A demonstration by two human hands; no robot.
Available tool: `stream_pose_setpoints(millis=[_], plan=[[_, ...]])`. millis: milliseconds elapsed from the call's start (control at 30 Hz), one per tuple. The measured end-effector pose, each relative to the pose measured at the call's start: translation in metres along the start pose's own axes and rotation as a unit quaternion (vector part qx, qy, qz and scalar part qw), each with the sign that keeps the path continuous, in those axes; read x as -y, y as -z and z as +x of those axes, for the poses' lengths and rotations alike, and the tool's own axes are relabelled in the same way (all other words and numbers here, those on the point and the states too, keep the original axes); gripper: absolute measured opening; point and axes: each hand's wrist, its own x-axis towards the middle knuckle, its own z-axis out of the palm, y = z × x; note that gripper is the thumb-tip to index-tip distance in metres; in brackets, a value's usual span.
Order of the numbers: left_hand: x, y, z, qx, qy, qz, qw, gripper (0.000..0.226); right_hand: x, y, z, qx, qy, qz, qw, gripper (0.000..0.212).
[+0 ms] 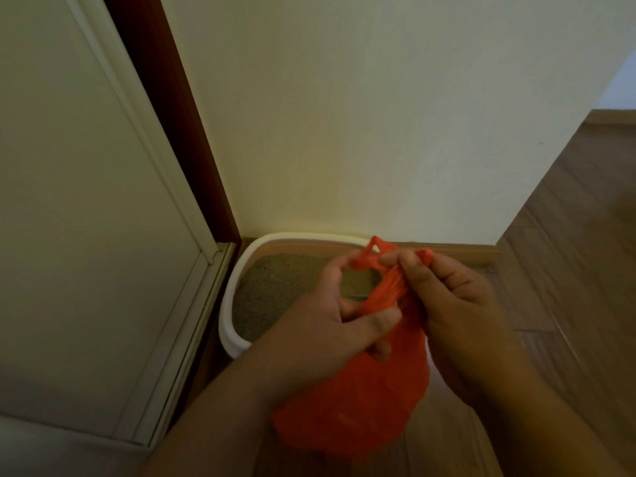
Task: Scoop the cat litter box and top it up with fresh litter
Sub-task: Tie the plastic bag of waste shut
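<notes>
Cream door panel (79,201) far left, dark red-brown frame strip (165,108) beside it, running down to the floor corner. Litter box (230,304) next: white rim, tucked into the corner against the wall (378,115), brownish-grey litter (275,287) visible inside, surface looks fairly even from here; right part of the box hidden behind the hands and bag. No scoop visible.

Left hand (330,321) over the box, fingers curled, thumb and fingers pinching the twisted neck of the orange plastic bag (358,397). Bag body hangs bulging below both hands, in front of the box's near edge, something inside it but contents not visible. Bag handles (373,254) stick up as loops above the fingers.

Right hand (454,304) just right of the neck, fingertips pinching one handle strand, other fingers curled in.

Step in hand, as a judgement: tying off the bag, likely the scooped waste, so scooping looks finished and topping up not started. Next move calls for crossing the handles and pulling tight without tearing the thin plastic, then setting the bag aside. Fresh litter supply not in view. Wood floor (568,253) at right.
</notes>
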Motion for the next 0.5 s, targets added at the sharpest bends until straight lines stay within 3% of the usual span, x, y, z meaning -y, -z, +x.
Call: stream_pose_setpoints(millis=[67, 167, 233, 367, 433, 500], plan=[[0.003, 0.003, 0.000, 0.018, 0.014, 0.046, 0.999, 0.064, 0.000, 0.006, 0.003, -0.052, 0.011, -0.030, 0.998, 0.032], [0.005, 0.005, 0.001, -0.032, -0.014, 0.075, 0.997, 0.028, -0.001, 0.009, 0.003, -0.097, 0.012, -0.057, 0.994, 0.038], [0.002, 0.004, 0.000, -0.063, -0.031, 0.088, 0.994, 0.018, -0.002, 0.008, 0.002, -0.090, 0.013, -0.059, 0.994, 0.042], [-0.002, -0.003, -0.003, -0.055, -0.053, 0.108, 0.991, 0.031, -0.001, 0.003, -0.002, 0.049, -0.006, 0.041, 0.998, 0.040], [-0.004, -0.006, -0.004, -0.043, -0.057, 0.068, 0.995, 0.029, -0.002, -0.001, -0.006, 0.132, -0.019, 0.021, 0.991, 0.040], [-0.003, -0.009, -0.004, -0.050, -0.052, 0.046, 0.996, 0.026, -0.003, -0.004, -0.008, 0.153, -0.039, -0.024, 0.987, 0.036]])
